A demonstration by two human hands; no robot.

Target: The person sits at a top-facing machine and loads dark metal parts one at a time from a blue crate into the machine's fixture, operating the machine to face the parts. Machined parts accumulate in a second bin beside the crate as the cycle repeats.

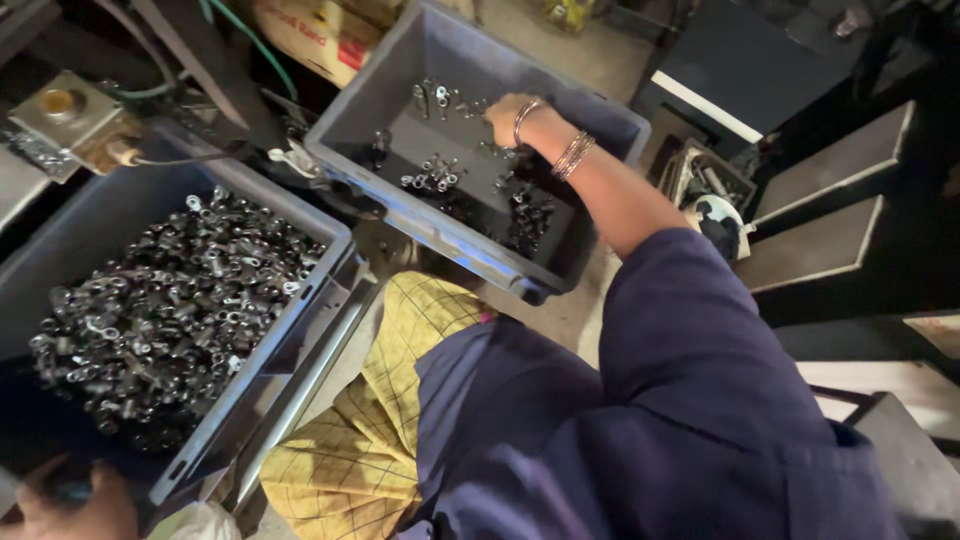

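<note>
My right hand (508,117), with bangles at the wrist, reaches into a grey plastic crate (365,95) at the top centre. Its fingers curl down over a few scattered small metal parts (437,176) on the crate floor; whether it holds any is hidden. My left hand (68,508) shows only partly at the bottom left corner, by the near edge of a second grey crate (268,352). That crate is heaped with several dark and shiny metal ring-ended parts (165,310). A dark object lies against my left fingers, too dim to identify.
A machine fixture with a brass-coloured fitting (72,117), cables and a green hose stands at the upper left. A cardboard box (318,35) lies behind the crates. Dark steps and boards (830,190) fill the right. My yellow checked garment (360,450) and blue sleeve (690,400) cover the foreground.
</note>
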